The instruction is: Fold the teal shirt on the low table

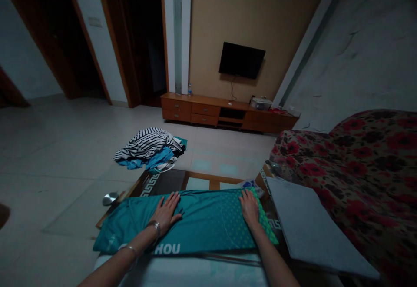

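A teal sports shirt, folded into a long flat strip, lies across the table in front of me. White letters ending in "HOU" run along its near edge, and its right end turns to bright green dots. My left hand, with bracelets at the wrist, rests flat on the shirt's left half, fingers spread. Over by the green end, my right hand lies palm down on the cloth, its fingertips near the far edge. Both hands press on the fabric without gripping it.
Beyond the table, a pile of clothes with a striped piece on top appears to rest on a glass surface. A pale flat board lies to the right, before a floral sofa. A wooden TV cabinet stands against the far wall.
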A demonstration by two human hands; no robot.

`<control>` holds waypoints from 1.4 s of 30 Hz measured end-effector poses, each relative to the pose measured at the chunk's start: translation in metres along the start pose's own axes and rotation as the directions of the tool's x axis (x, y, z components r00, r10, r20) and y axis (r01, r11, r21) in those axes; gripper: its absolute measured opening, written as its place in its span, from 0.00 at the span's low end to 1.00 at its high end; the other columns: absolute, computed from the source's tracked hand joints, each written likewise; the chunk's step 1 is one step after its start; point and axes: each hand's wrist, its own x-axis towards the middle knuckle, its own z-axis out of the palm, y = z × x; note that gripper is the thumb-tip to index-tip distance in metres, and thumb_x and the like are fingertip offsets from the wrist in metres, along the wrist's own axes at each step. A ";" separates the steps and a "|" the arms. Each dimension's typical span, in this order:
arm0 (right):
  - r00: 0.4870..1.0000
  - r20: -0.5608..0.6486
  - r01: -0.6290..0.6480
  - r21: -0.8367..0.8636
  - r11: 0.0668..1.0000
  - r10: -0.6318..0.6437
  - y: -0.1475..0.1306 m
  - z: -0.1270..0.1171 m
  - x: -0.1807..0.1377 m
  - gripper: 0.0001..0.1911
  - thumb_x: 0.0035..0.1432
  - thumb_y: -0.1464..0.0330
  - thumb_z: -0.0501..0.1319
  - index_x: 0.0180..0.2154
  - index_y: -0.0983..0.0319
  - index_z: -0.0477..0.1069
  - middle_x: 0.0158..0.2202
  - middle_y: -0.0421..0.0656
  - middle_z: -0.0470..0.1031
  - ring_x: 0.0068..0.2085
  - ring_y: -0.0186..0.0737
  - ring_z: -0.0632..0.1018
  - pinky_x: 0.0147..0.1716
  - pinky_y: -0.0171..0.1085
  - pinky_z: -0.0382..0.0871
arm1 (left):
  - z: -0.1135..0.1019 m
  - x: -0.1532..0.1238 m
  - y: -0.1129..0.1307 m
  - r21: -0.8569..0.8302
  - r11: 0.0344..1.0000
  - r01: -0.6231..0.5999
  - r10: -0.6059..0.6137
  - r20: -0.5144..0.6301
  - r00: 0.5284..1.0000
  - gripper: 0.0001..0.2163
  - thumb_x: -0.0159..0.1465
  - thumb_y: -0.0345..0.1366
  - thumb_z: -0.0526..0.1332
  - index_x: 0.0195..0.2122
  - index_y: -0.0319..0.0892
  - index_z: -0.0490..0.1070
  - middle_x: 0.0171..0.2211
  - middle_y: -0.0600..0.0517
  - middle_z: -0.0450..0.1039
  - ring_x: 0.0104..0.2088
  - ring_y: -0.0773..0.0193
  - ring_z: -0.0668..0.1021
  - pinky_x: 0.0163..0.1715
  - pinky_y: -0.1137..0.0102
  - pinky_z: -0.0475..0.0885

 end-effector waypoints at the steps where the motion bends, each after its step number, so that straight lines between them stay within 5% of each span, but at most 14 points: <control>1: 1.000 0.021 -0.015 -0.016 1.000 0.016 0.003 -0.001 -0.003 0.23 0.64 0.63 0.46 0.54 0.66 0.67 0.59 0.53 0.63 0.61 0.51 0.60 0.56 0.48 0.54 | -0.002 -0.001 0.001 -0.006 1.000 0.011 -0.011 0.007 1.000 0.32 0.64 0.52 0.48 0.66 0.44 0.45 0.67 0.48 0.45 0.66 0.58 0.50 0.62 0.58 0.44; 6: 0.994 0.077 -0.072 -0.085 0.994 0.079 0.011 -0.024 -0.010 0.24 0.62 0.64 0.47 0.55 0.67 0.65 0.58 0.55 0.64 0.59 0.50 0.64 0.55 0.45 0.57 | -0.008 -0.005 0.007 -0.031 0.998 0.049 -0.048 0.032 0.998 0.30 0.64 0.50 0.49 0.65 0.44 0.48 0.67 0.47 0.44 0.66 0.56 0.49 0.62 0.57 0.44; 11: 0.942 0.025 -0.323 -0.199 0.925 0.334 0.011 -0.048 -0.043 0.27 0.60 0.58 0.51 0.57 0.66 0.61 0.51 0.60 0.68 0.49 0.56 0.72 0.41 0.47 0.67 | -0.009 -0.002 0.035 -0.072 0.993 0.096 -0.095 0.014 0.995 0.28 0.65 0.47 0.50 0.65 0.48 0.50 0.67 0.49 0.42 0.66 0.54 0.47 0.61 0.50 0.45; 17: 0.851 0.240 -0.420 -0.219 0.881 0.466 0.028 -0.066 -0.058 0.27 0.57 0.51 0.52 0.47 0.66 0.68 0.44 0.60 0.72 0.45 0.60 0.75 0.35 0.51 0.68 | -0.005 0.014 0.077 -0.102 0.984 0.148 -0.151 -0.016 0.988 0.28 0.64 0.49 0.50 0.64 0.46 0.54 0.67 0.45 0.42 0.66 0.49 0.46 0.60 0.45 0.44; 23: 0.782 0.429 -0.476 -0.058 0.878 0.452 0.054 -0.067 -0.043 0.25 0.53 0.53 0.56 0.46 0.63 0.67 0.39 0.56 0.77 0.42 0.54 0.78 0.34 0.44 0.70 | 0.005 0.024 0.086 -0.086 0.974 0.210 -0.216 -0.066 0.974 0.29 0.63 0.53 0.50 0.63 0.45 0.57 0.67 0.43 0.41 0.67 0.46 0.42 0.60 0.42 0.41; 34: 0.859 0.433 -0.337 0.081 0.938 0.272 0.068 -0.048 -0.033 0.09 0.46 0.59 0.57 0.23 0.57 0.68 0.29 0.48 0.78 0.36 0.50 0.80 0.35 0.42 0.70 | 0.020 0.026 0.082 -0.123 0.967 0.223 -0.230 -0.052 0.972 0.34 0.61 0.58 0.47 0.63 0.42 0.56 0.67 0.41 0.41 0.67 0.48 0.42 0.62 0.46 0.38; 37: 0.818 0.496 -0.444 0.224 0.868 0.291 0.073 -0.048 -0.029 0.09 0.43 0.60 0.57 0.22 0.57 0.69 0.28 0.46 0.79 0.36 0.50 0.80 0.36 0.41 0.71 | 0.019 0.024 0.084 -0.139 0.966 0.217 -0.226 -0.049 0.973 0.34 0.61 0.58 0.48 0.63 0.40 0.56 0.67 0.39 0.40 0.67 0.48 0.43 0.62 0.47 0.39; 42: 0.702 0.681 -0.652 0.496 0.574 0.209 0.075 -0.055 -0.032 0.18 0.36 0.54 0.61 0.25 0.61 0.76 0.27 0.46 0.80 0.36 0.52 0.80 0.37 0.42 0.73 | -0.005 0.015 0.079 -0.223 0.952 0.207 -0.221 -0.040 0.974 0.30 0.64 0.53 0.48 0.63 0.43 0.55 0.67 0.43 0.42 0.67 0.51 0.45 0.62 0.49 0.45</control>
